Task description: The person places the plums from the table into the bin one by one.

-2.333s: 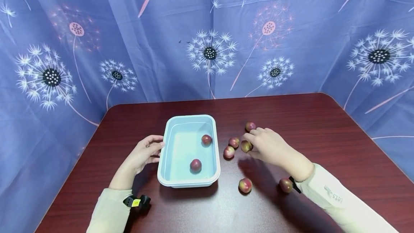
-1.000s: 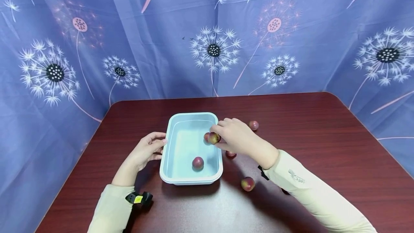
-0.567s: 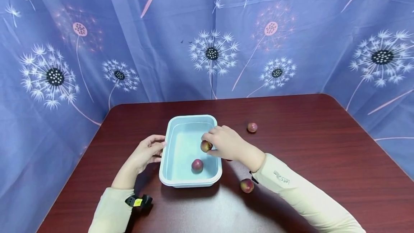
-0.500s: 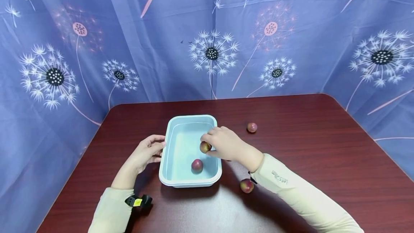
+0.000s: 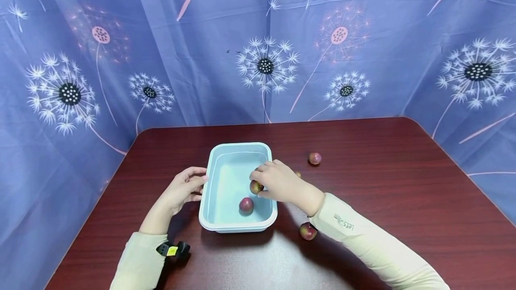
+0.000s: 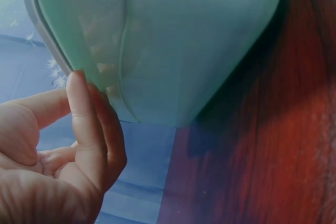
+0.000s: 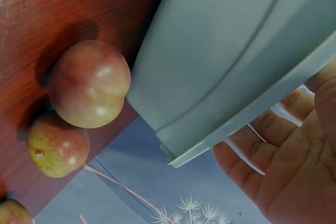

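Tub (image 5: 238, 226), light blue and rectangular, stands upright on the dark red-brown table (image 5: 403, 169), left of the table's middle. Left hand (image 5: 179, 191) holds the tub's left rim, thumb at the rim and bent fingers against the outer side. Right hand (image 5: 280, 185) reaches over the right rim and grips the held fruit (image 5: 255, 187) between thumb and fingers, above the tub's interior. Loose fruit (image 5: 246, 205), dark red, lies inside the tub, nearer its front end. Far fruit (image 5: 315, 159) lies on the table beyond the right hand, well apart from the tub. Near fruit (image 5: 308, 232) lies beside the right sleeve (image 5: 342, 225). The right wrist view shows a larger fruit (image 7: 90, 85) just beside the tub wall, contact uncertain, and a smaller fruit (image 7: 59, 145) next to it. Curtain (image 5: 201, 35), blue with a dandelion print, hangs behind the table.
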### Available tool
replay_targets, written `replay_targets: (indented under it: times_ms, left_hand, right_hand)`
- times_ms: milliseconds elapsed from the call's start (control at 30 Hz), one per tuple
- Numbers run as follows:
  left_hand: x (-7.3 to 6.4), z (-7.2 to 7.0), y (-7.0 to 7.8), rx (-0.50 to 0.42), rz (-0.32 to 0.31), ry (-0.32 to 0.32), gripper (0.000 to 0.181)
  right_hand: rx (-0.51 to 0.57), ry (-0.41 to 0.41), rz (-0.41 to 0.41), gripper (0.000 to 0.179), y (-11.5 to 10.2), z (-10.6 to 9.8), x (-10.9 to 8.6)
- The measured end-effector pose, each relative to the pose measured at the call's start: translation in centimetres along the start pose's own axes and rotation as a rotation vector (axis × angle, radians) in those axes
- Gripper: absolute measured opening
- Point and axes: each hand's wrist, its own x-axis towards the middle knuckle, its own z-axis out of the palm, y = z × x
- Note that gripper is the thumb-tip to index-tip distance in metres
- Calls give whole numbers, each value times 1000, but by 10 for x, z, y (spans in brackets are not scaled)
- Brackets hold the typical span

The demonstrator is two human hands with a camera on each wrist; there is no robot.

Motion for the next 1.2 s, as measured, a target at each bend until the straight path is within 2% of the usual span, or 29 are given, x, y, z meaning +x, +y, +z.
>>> replay_targets:
  times_ms: [300,633,1000,1200]
  left_hand:
    - [-1,1,1,1,3,-2,46]
    - [-1,2,3,3,0,1,47]
    - [-2,2,4,7,-9,7,48]
    - [-1,3,2,7,-11,6,47]
  right_hand:
    - [-23,-21,23,38,-2,-2,-1]
    - [-10,14,25,38,2,-2,-1]
    - [-8,93,8,41,5,-26,-13]
    - [-44,113,17,42,7,-39,-22]
